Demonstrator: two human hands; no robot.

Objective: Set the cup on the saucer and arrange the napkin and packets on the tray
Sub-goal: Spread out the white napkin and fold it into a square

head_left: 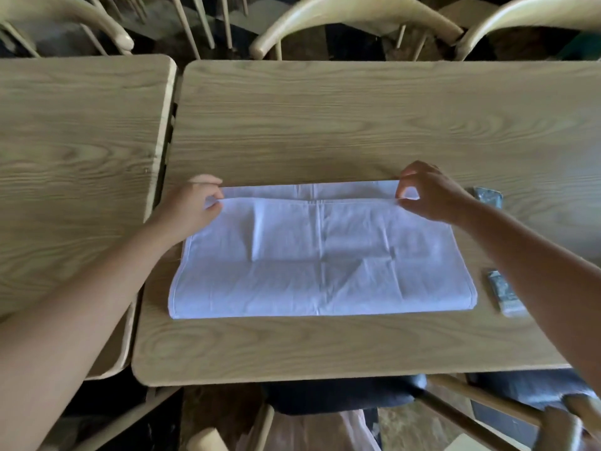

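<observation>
A white cloth napkin [322, 255] lies folded in half on the wooden table [325, 125], its fold toward me. My left hand [192, 209] pinches the upper layer's far left corner. At the far right corner, my right hand [432, 193] pinches the same upper layer between thumb and fingers. The top layer's far edge sits a little short of the lower layer's edge. Two grey-green packets lie to the right of the napkin: one [487, 196] behind my right wrist, one [505, 292] nearer me, partly under my forearm. No cup, saucer or tray is in view.
A second wooden table [81, 157] stands to the left with a narrow gap between. Pale wooden chairs [351, 17] line the far side. Dark-seated chairs [344, 395] sit below the near edge.
</observation>
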